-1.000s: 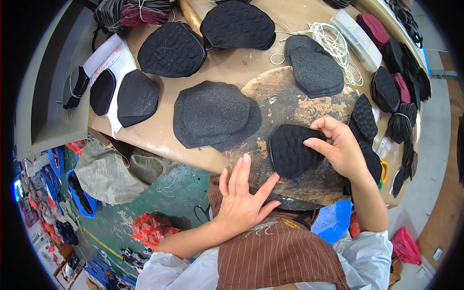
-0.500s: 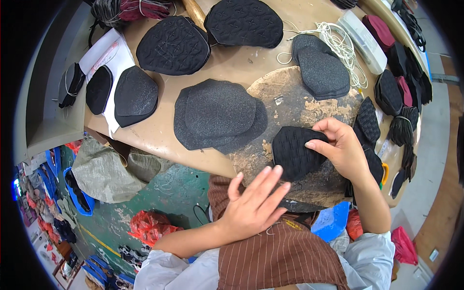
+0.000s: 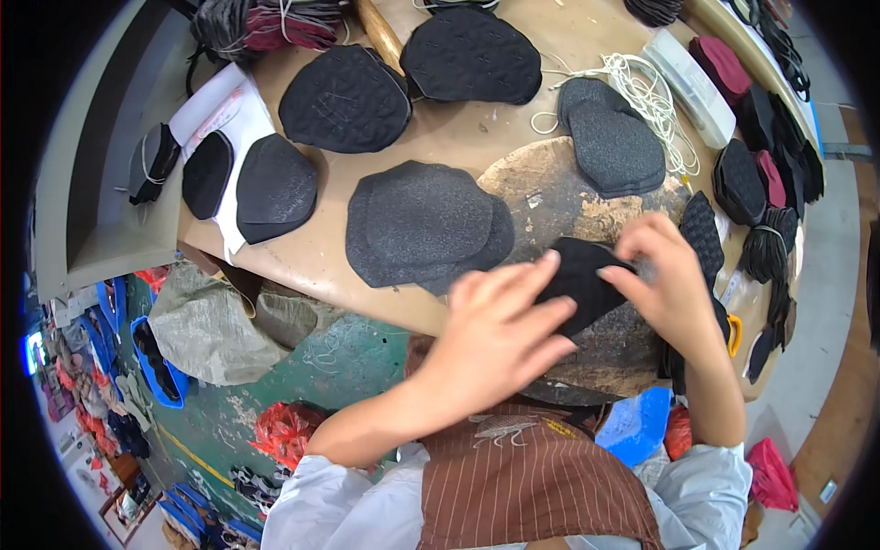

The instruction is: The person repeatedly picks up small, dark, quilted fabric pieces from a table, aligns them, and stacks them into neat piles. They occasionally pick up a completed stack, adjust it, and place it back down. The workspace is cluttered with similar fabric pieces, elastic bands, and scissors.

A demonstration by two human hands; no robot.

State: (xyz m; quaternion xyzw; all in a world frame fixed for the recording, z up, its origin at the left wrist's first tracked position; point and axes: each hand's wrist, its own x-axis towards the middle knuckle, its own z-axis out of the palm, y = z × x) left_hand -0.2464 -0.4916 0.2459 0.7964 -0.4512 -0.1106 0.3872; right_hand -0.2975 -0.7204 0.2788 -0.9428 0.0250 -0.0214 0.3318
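Note:
I hold a black textured fabric piece (image 3: 579, 280) over a worn round wooden board (image 3: 559, 197) at the table's near edge. My right hand (image 3: 667, 275) pinches the piece's right side. From the left, the fingertips of my left hand (image 3: 500, 335) rest on its left edge. The piece is partly lifted and half hidden by my fingers.
Stacks of black shaped pieces (image 3: 426, 225) lie across the tan table (image 3: 321, 266). More stacks (image 3: 616, 142) and a coil of white cord (image 3: 653, 96) sit behind the board. Dark and maroon pieces (image 3: 752, 174) line the right edge. Grey sacks (image 3: 215, 330) lie on the green floor below.
My left hand has come up from below the table edge onto the black piece. The right hand has lifted the piece slightly off the board.

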